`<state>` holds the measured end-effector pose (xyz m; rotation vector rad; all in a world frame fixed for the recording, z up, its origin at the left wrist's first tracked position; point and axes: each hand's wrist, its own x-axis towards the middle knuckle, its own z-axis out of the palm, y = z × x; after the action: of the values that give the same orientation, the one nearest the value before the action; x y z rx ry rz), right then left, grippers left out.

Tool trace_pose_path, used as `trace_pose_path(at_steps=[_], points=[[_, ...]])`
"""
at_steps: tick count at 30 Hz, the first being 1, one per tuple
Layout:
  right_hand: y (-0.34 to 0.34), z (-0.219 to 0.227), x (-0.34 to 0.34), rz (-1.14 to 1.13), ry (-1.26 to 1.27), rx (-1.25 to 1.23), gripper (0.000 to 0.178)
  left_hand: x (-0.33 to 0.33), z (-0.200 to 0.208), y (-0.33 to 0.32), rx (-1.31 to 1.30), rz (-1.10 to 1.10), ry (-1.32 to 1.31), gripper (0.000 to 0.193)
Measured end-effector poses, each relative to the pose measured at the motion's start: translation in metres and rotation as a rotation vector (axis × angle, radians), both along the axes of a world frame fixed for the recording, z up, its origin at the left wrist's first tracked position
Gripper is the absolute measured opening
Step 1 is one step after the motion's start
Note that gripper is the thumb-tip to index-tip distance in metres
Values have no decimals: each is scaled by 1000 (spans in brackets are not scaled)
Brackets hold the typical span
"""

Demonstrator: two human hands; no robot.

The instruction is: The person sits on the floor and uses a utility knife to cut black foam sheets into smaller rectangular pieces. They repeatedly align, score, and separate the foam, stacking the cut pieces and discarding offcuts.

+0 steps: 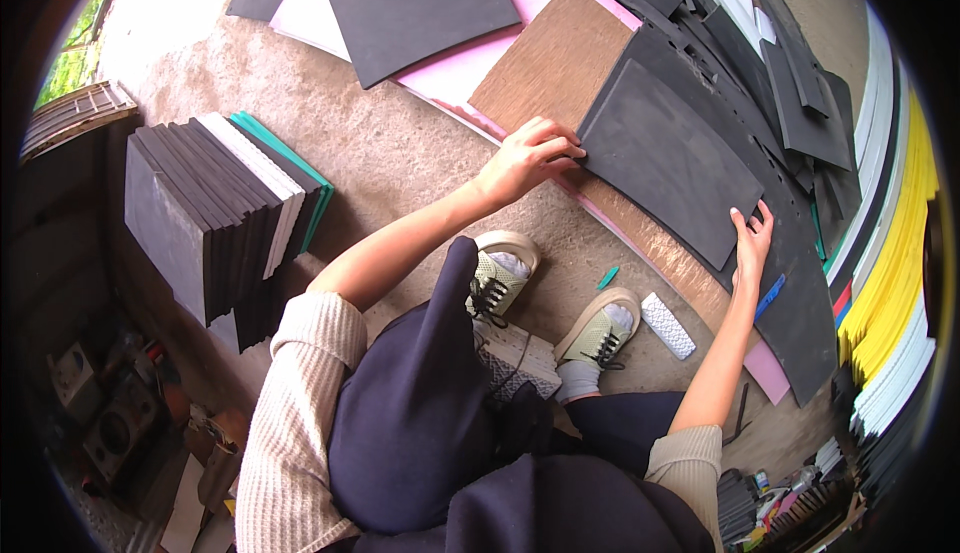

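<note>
A smooth dark rectangular sheet [670, 158], apparently foam, lies over a larger black sheet [800, 338] in front of me. My left hand [535, 161] pinches its left corner, with the fingertips closed at the edge. At the opposite, right-hand edge, my right hand [752, 238] holds the sheet with thumb and fingers; part of that grip is hidden. Under these sheets lies a brown wooden board [550, 58], and pink sheeting [768, 368] shows below it. A blue slim tool [770, 296] rests on the larger black sheet, close to my right wrist.
A stack of black, white and green sheets [215, 213] stands at left. Black offcuts [790, 103] pile up at far right, beside yellow and white sheets [890, 283]. Another black sheet [415, 8] lies farther off. A white textured block [667, 326] is near my shoe [605, 328].
</note>
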<state>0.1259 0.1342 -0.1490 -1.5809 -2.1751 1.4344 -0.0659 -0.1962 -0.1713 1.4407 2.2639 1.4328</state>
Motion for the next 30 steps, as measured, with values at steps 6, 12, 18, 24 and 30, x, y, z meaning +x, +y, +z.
trace_pose_path(at_steps=[6, 12, 18, 24, 30], points=[[2, -2, 2, 3, -10, 8, 64, -2, -1, 1, -3, -38, 130, 23], [1, -1, 2, -7, -25, -7, 69, -11, -1, 1, -29, -103, 178, 24], [13, -7, 10, 40, 53, -24, 64, -10, 6, 5, -69, -72, 67, 22], [18, -13, 10, 34, 73, -20, 63, -4, 12, 11, -63, 10, -6, 19], [18, -16, 15, 56, 72, 3, 62, -1, 12, 12, -83, 37, -92, 19]])
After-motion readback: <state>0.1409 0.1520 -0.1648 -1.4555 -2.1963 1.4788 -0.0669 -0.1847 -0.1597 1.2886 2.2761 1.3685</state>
